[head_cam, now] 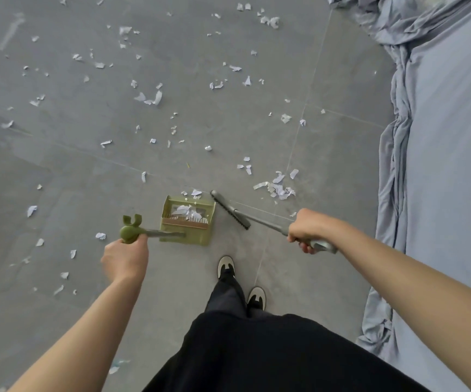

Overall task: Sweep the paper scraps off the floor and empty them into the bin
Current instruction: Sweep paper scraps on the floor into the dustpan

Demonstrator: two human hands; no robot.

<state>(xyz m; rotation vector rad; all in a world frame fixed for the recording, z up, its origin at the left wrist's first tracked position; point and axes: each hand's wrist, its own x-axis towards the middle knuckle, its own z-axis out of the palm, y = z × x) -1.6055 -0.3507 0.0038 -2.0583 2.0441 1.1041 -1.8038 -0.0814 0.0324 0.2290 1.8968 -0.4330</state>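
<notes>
Grey floor tiles [73,165] fill most of the view, crossed by thin grout lines. Along the right edge lies a large pale blue-grey cloth [449,165], flat on its right part and bunched in folds where it meets the floor. White paper scraps [149,98] are scattered across the floor, thickest far and to the left, with a small cluster just right of the broom's head. At the near edge the person's black trousers [257,357] and two black-and-white shoes [226,267] show.

A green dustpan [187,222] stands on the floor near the middle, just beyond the shoes, with a heap of scraps inside it. Its long handle runs left to a green knob, which the left hand [125,258] grips with curled fingers. The grey broom [230,209] has its dark bristle head set slantwise just right of the pan's mouth, close to it. Its handle slopes near and right into the right hand [309,229], whose fingers are clenched round the shaft.
</notes>
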